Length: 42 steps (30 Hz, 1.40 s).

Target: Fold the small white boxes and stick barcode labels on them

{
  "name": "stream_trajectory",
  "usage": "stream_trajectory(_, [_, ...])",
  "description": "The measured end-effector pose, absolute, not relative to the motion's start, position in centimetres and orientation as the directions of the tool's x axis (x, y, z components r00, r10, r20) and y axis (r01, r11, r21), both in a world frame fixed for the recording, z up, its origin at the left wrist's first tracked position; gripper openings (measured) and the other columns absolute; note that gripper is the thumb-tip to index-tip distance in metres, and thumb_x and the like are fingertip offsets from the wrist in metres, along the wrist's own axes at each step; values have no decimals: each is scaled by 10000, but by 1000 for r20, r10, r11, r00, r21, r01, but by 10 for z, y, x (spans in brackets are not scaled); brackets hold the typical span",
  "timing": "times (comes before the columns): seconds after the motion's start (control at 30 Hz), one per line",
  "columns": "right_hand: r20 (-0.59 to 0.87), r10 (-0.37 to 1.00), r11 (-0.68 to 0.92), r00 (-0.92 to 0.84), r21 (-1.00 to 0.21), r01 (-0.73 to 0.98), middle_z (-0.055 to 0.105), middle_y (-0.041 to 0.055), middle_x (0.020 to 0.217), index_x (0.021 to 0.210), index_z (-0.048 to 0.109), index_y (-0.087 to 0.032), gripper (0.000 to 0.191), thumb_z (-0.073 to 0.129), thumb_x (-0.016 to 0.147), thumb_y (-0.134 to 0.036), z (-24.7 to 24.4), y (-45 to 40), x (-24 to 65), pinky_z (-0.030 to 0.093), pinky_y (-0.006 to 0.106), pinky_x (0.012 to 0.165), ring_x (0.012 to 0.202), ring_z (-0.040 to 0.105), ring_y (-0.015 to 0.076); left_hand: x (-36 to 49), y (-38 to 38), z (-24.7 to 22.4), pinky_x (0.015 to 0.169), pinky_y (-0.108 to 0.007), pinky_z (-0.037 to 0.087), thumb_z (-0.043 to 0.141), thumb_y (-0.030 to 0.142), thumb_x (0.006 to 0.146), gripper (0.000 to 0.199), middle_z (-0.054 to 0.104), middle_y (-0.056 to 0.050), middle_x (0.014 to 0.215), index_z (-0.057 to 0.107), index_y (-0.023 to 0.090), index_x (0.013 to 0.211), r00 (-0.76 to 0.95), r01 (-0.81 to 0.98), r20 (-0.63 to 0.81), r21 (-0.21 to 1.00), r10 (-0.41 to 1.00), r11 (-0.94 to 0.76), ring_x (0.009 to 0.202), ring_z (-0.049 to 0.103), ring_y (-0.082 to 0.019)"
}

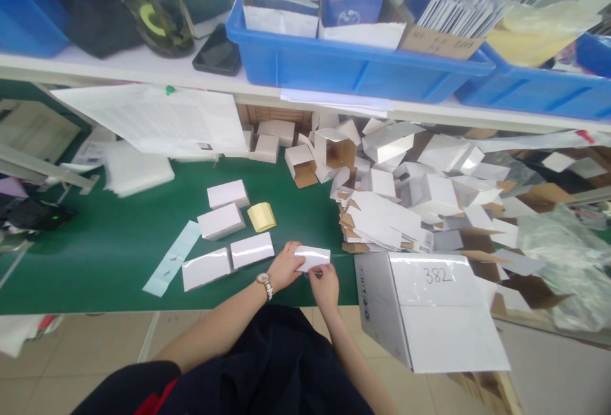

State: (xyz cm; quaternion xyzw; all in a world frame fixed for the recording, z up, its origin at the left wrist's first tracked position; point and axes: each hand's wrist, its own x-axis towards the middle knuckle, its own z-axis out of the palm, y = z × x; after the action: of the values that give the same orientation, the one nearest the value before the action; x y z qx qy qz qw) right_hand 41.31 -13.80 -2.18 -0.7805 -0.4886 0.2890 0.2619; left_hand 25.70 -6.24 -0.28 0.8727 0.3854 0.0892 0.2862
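Between my two hands, near the front edge of the green table, is a small white box (312, 257). My left hand (286, 267), with a watch on the wrist, grips its left end. At the lower right edge of the box, the fingers of my right hand (324, 284) are pinched; whether something thin is in them is too small to make out. Left of my hands lie several closed white boxes, among them a near one (252, 249) and another (221, 221). A curled yellow label pad (261, 217) rests beside them.
A pale blue strip (172, 259) lies at the left. Unfolded and half-folded white cartons (382, 218) pile up at the right, behind a large white carton marked 382 (443, 313). Above runs a shelf with blue bins (353, 68) and a phone (218, 51).
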Motion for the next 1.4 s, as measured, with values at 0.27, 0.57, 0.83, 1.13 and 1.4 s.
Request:
stream_trajectory(0.27, [-153, 925, -344, 348, -728, 594, 592, 59, 831, 675, 620, -204, 137, 538, 784, -214, -29, -138, 412, 486, 335, 744, 742, 578, 212, 258, -62, 0, 1052, -469, 446, 738, 154, 815, 61, 464, -139, 1326, 678, 152, 817, 686, 629, -88, 571, 722, -527, 1255, 415, -323])
stream_trajectory(0.57, [-172, 933, -332, 315, -747, 577, 613, 51, 815, 676, 633, -192, 118, 575, 776, -212, -26, -135, 422, 511, 306, 709, 702, 615, 189, 259, -61, 5, 1035, -454, 457, 741, 147, 812, 78, 471, -157, 1316, 664, 145, 799, 690, 630, -105, 574, 716, -523, 1247, 417, -322])
stream_trajectory(0.83, [-182, 928, -362, 325, -640, 678, 612, 55, 867, 711, 645, -200, 129, 571, 816, -211, -17, -137, 414, 449, 311, 678, 725, 611, 203, 258, -62, 2, 1044, -456, 456, 745, 140, 803, 93, 458, -135, 1326, 654, 153, 789, 681, 633, -105, 581, 725, -511, 1256, 414, -314])
stream_trajectory(1.13, [-125, 889, -445, 441, -464, 766, 602, 100, 1034, 1080, 550, -195, 379, 726, 804, -386, -16, -136, 420, 396, 335, 674, 860, 635, 276, 258, -61, 1, 1046, -489, 449, 745, 140, 798, 88, 453, -128, 1355, 660, 161, 791, 677, 631, -113, 598, 727, -494, 1271, 403, -326])
stream_trajectory(1.4, [-126, 979, -200, 163, -392, 898, 618, 64, 972, 969, 597, -202, 192, 697, 868, -332, -7, -134, 444, 333, 325, 728, 878, 596, 255, 257, -61, -1, 1035, -475, 457, 755, 133, 790, 114, 449, -113, 1356, 646, 166, 776, 673, 628, -118, 611, 730, -481, 1277, 402, -312])
